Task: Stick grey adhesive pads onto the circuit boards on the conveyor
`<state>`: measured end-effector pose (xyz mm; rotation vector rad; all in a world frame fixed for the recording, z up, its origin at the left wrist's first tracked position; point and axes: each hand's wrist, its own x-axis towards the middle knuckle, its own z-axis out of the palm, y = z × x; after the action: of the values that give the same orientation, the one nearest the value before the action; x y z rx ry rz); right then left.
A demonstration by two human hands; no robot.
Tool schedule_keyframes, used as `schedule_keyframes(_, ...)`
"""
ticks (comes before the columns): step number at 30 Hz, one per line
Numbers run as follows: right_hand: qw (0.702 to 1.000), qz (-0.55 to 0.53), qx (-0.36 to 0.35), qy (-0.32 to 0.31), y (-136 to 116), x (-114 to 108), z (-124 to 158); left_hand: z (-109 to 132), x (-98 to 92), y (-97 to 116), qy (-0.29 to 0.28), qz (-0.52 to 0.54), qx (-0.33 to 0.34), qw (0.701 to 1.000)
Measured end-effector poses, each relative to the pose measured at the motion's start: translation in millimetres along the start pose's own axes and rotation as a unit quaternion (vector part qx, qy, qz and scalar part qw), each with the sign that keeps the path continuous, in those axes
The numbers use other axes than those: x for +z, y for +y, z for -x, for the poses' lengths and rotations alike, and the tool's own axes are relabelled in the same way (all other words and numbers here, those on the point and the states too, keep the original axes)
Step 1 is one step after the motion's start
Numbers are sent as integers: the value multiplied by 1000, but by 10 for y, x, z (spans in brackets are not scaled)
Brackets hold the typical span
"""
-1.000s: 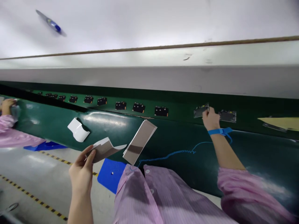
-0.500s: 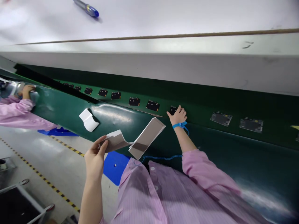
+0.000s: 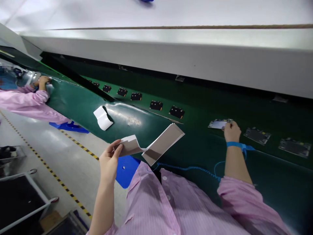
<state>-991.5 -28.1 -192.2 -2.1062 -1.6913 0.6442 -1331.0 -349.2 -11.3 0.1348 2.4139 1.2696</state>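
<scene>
My left hand [image 3: 110, 160] pinches the end of a folded grey-brown sheet with a white back [image 3: 130, 146], held above the near edge of the green bench. A small stack of grey-brown strips [image 3: 163, 143] lies beside that sheet, on the bench edge in front of my body. Farther right, my right hand [image 3: 232, 130] grips the right end of a circuit board [image 3: 217, 124] whose upper face looks pale and shiny. A blue wrist strap [image 3: 236, 144] with a coiled cord is around my right wrist. My right fingertips are partly hidden.
Several black circuit boards [image 3: 176, 112] run in a row along the green belt to the left. Two grey boards [image 3: 257, 135] lie right of my right hand. A crumpled white paper [image 3: 103, 118] rests on the bench. At far left, a co-worker's hand [image 3: 44, 80] is over the bench.
My right hand has moved right along the belt, from a dark board to the gap before the grey boards, and now grips a pale-faced board. My left hand still holds the sheet.
</scene>
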Motion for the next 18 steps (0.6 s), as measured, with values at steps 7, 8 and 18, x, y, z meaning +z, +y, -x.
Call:
schedule_keyframes(7,997,-2,23,75,-369,311,345,-103,-70,-49,9,-13,-10,1000)
schedule_keyframes(8,999,-1,-1,53,-589,478,449,-114,-55,-51,6,-8,-11,1000)
schedule_keyframes(18,986,89,-11,-137,-1742,1239,880,-3,-16,-20,-4,48,-2,999)
